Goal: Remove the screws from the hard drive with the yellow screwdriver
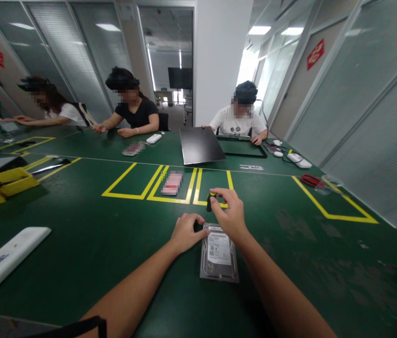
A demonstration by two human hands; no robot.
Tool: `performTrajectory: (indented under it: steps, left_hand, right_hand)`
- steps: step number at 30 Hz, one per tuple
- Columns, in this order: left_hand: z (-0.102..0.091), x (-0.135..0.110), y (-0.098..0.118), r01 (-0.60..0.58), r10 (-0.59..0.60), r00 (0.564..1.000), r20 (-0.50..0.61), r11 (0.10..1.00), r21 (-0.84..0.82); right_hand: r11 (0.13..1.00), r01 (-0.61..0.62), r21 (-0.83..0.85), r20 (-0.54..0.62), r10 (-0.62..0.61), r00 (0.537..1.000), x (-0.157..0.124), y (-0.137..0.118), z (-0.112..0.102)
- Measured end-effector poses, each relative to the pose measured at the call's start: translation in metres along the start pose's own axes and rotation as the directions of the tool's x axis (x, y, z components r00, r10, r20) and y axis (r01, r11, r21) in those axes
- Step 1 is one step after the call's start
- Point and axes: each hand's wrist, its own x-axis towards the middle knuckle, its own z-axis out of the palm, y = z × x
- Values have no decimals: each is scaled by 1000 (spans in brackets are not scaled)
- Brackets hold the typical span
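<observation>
Apparently working screwdriver (pixel 209 203), pinched in right hand (pixel 232 210), at far-left corner of hard drive (pixel 218 258), steadying with half-open left hand (pixel 186 233), next needing even pressure.

The grey hard drive (pixel 219 256) lies flat on the green table (pixel 114 253), its white label (pixel 218 248) facing up, while the screwdriver (pixel 209 203), dark-handled with a yellow end, stands slightly tilted with its tip at the drive's far left corner.
</observation>
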Motion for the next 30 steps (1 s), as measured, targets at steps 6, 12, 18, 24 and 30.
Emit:
performTrajectory:
  steps: [6, 12, 18, 24, 30]
  left_hand:
    - [0, 0, 0, 5, -5, 1000, 0, 1000, -7]
    - [-1, 0, 2, 8, -8, 1000, 4, 1000, -13]
    - [1, 1, -1, 0, -1, 1000, -6, 1000, -9]
    - [2, 0, -1, -5, 5, 1000, -11, 1000, -17]
    - [0, 0, 0, 2, -2, 1000, -5, 1000, -10]
  right_hand:
    - [1000, 0, 16, 5, 0, 1000, 0, -1, 0]
    - [1000, 3, -13, 4, -3, 1000, 0, 0, 0]
    - [1000, 15, 13, -4, -15, 1000, 0, 1, 1]
    - [1000, 10, 14, -7, -10, 1000, 1, 2, 1]
    - [1000, 11, 5, -2, -11, 1000, 1, 0, 0]
